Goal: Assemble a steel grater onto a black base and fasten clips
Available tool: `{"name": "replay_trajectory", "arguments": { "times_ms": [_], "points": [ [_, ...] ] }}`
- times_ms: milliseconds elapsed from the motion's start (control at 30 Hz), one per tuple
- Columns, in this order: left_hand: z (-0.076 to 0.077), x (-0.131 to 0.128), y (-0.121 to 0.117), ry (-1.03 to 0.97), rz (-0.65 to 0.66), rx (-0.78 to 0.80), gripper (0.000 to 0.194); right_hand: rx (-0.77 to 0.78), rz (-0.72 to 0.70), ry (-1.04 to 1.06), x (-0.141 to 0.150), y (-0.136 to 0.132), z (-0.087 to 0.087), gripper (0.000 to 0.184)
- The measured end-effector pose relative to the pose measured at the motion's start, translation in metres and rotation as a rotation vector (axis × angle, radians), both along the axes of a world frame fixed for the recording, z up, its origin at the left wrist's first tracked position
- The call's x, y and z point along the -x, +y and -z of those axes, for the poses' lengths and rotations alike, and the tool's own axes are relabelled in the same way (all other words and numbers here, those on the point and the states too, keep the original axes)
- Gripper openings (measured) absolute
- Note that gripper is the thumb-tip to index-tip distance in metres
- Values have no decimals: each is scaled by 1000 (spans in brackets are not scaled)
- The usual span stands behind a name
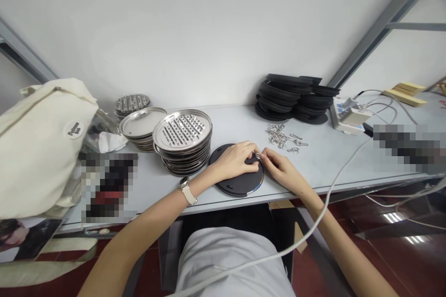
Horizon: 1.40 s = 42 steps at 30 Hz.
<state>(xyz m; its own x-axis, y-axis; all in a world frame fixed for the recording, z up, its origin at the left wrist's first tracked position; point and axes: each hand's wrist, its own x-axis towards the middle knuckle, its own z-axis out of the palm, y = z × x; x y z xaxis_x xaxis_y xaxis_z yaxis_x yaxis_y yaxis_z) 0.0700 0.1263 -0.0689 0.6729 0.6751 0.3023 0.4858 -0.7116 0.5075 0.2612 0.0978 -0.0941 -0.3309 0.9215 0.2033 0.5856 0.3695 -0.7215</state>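
A round black disc with small slots lies flat on the table near its front edge. Across its top rests my left hand, fingers curled and pressed at the disc's right side. My right hand pinches a small metal ring at the disc's right rim, and the left fingertips meet it there. Whether the ring passes through the disc is hidden by the fingers. Loose metal rings and clips are scattered just beyond my right hand. Left of the disc stands a stack of round metal graters.
Behind the clips are piled black discs. A stack of plain metal plates and more graters stand at the back left. A cream bag sits far left. A power strip lies right, and a white cable crosses over my right forearm.
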Motion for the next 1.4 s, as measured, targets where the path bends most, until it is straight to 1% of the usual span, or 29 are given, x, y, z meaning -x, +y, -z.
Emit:
{"name": "replay_trajectory", "arguments": {
  "times_ms": [167,333,500,633,767,1400],
  "points": [
    [2,0,1,-15,-13,-23,11,-31,23,-64,4,-1,2,27],
    [3,1,2,-31,5,49,12,-25,7,-63,2,-1,2,28],
    [4,1,3,-66,15,67,11,-13,-11,-58,1,-1,1,30],
    [6,1,4,-89,7,111,11,-12,-12,-59,1,-1,1,30],
    [7,0,6,-125,26,145,11,-6,-20,-61,0,-1,1,29],
    [5,0,6,-117,44,139,9,11,-37,-35,-2,0,3,30]
  ]
}}
